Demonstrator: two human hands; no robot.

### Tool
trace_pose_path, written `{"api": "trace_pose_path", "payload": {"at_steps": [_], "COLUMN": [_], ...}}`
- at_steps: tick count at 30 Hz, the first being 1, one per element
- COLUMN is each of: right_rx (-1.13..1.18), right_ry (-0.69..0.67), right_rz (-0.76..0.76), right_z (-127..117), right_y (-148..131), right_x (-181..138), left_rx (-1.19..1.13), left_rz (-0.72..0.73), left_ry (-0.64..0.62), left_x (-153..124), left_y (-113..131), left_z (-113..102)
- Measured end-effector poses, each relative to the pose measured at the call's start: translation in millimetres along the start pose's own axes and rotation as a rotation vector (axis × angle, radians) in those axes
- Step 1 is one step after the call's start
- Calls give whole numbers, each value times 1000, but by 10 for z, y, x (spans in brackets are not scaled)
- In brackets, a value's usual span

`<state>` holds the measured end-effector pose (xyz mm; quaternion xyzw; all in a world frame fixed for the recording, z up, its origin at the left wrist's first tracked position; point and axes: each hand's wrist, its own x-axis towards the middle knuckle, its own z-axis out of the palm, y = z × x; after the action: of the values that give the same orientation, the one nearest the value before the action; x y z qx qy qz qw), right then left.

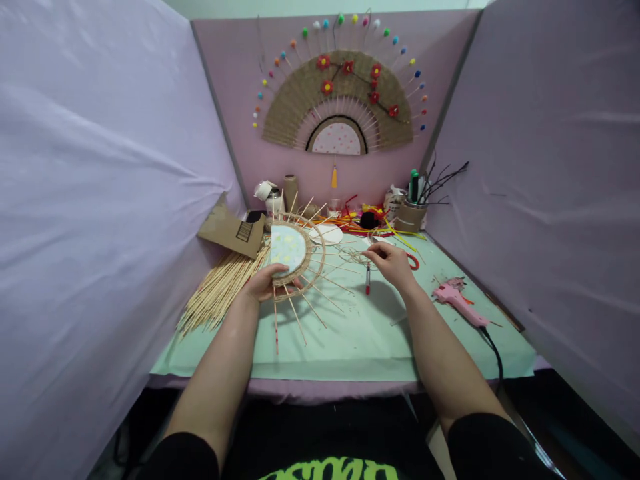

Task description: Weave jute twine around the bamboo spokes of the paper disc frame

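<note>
My left hand grips a half-round fan frame by its lower inner edge, thumb on the front. The frame has a pale patterned half-disc at its core, woven twine bands around it, and thin bamboo sticks spreading outward to the right. Opposite it, my right hand pinches a thin strand of twine, which loops loosely toward the frame. Just below that hand a red-capped pen lies on the table. Red scissor handles show partly behind the right hand.
A heap of bamboo sticks and a cardboard piece lie at left. At right rests a pink glue gun with its cord. Coloured pipe cleaners, jars and a twig holder line the back. A finished fan hangs behind.
</note>
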<state>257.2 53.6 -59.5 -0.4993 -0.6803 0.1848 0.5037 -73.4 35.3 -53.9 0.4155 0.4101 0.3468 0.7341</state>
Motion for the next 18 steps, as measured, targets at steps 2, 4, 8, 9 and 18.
{"api": "trace_pose_path", "payload": {"at_steps": [2, 4, 8, 9, 18], "right_rx": [-22, -37, -52, -47, -7], "right_ry": [9, 19, 50, 61, 122], "right_rz": [-33, -53, -76, -82, -115], "right_z": [-5, -4, 1, 1, 9], "right_y": [20, 39, 51, 47, 16], "right_x": [1, 3, 5, 5, 5], "left_rx": [0, -8, -28, -32, -7], "left_rz": [5, 12, 16, 15, -12], "left_ry": [4, 0, -27, -26, 3], "left_x": [-14, -23, -18, -15, -6], "left_y": [12, 12, -3, -5, -6], "left_z": [5, 10, 3, -1, 1]}}
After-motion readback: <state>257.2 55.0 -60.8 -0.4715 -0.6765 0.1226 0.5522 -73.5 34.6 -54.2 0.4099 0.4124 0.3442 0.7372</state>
